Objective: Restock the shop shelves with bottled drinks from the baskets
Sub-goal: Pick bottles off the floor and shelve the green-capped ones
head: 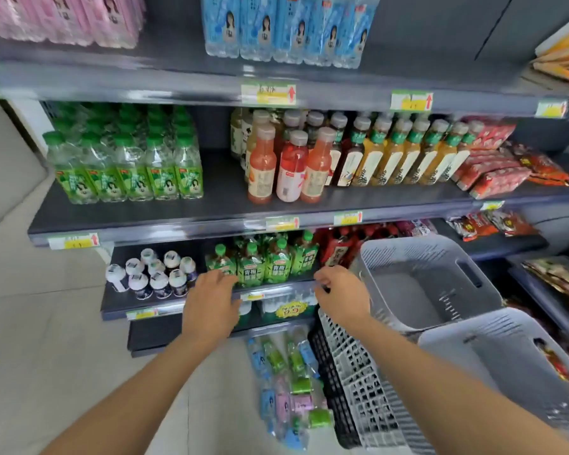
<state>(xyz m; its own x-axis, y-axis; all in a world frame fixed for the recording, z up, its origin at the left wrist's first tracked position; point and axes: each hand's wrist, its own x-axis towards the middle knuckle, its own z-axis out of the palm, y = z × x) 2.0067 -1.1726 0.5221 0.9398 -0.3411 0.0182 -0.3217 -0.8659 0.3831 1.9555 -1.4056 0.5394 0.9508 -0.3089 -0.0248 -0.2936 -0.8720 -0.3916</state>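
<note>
Judged step: aligning green tea bottles (270, 267) on the lower shelf (165, 307). The left hand (211, 300), fingers relaxed, touches one; the right hand (340, 293) grip cannot be told. Next move probably calls for collecting the floor bottles (286, 382).

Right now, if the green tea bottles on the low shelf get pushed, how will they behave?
Likely to tip: the green tea bottles stand tall and narrow, near the front edge of the shelf. Probably heavy for their size; they look full.

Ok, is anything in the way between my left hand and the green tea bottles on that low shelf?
Nothing visible. The left hand is right at the front row of green tea bottles, fingertips at the leftmost one. The white-capped bottles stand off to its left.
</note>
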